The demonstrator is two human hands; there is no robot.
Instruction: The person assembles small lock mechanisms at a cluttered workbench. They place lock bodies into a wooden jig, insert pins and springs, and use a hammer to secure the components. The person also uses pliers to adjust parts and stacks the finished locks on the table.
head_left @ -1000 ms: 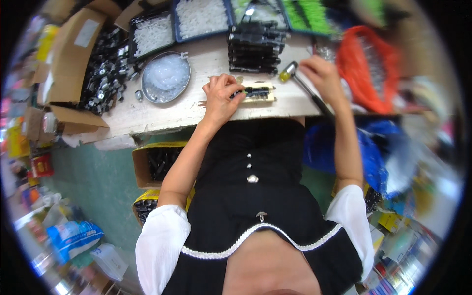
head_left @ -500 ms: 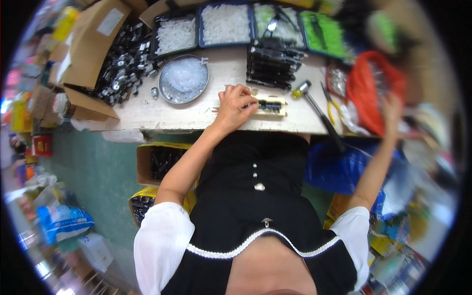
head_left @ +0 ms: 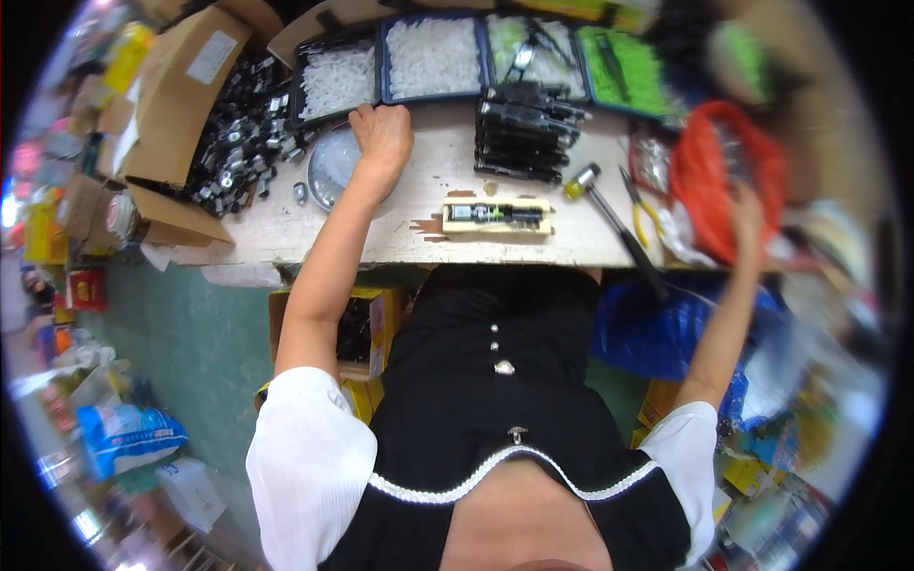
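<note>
- And there goes your left hand [head_left: 384, 138]: half a second ago it was on the cream fixture [head_left: 495, 229], now it's at the dish's upper right edge, upper left of the frame.
- That leaves the black assembly [head_left: 509, 216] uncovered at the centre, lying lengthwise in its fixture with neither of your hands steadying it.
- Your left fingers look curled and close together, knuckles up; whether they pinch anything, you can't tell from here.
- Over at the right of the frame, your right hand [head_left: 748, 221] is still at the red bag [head_left: 700, 186], fingers inside its mouth; blur and folds hide whether they're spread or pinching.
- Textures now: the bag is thin, crinkled plastic, while the round dish [head_left: 311, 179] is shallow grey metal holding something pale and glossy (gel or grease, by the look of it).
- Your fixture is a blocky, pale rectangle, and the assembly in it is narrow and dark with a silvery piece near its left end.
- Just right of centre lies the hammer [head_left: 624, 234], long dark handle slanting down, head part yellow, part shiny metal.
- Up top, a stack of slim black parts [head_left: 524, 133] stands before bins of small white plastic pieces [head_left: 433, 57] and bright green ones [head_left: 643, 71].
</note>
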